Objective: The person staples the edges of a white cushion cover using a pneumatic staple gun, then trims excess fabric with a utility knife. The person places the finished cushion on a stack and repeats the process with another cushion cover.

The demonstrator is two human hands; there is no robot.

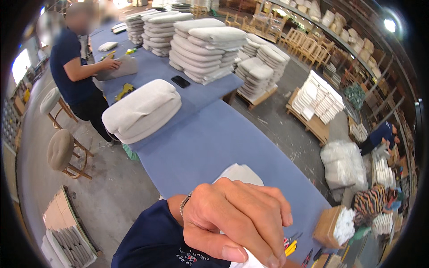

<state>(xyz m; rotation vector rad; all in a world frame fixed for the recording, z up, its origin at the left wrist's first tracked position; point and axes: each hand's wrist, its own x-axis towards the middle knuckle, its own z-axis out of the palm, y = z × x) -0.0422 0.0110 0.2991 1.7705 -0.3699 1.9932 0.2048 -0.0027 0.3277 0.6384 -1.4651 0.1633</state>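
Observation:
My left hand is large and close in front, its wrist with a beaded bracelet coming out of a navy sleeve. Its fingers curl down against the thumb, closed on a white piece that looks like cloth, most of which lies below the picture edge. Behind the hand, a pale seat pad on the blue-covered table is partly hidden. My right hand is out of sight.
On the table stand pale folded cushions, a black phone and tall cushion stacks. A co-worker handles a grey pad at the left. Yellow-handled tools and a cardboard box are at the lower right; stools stand left.

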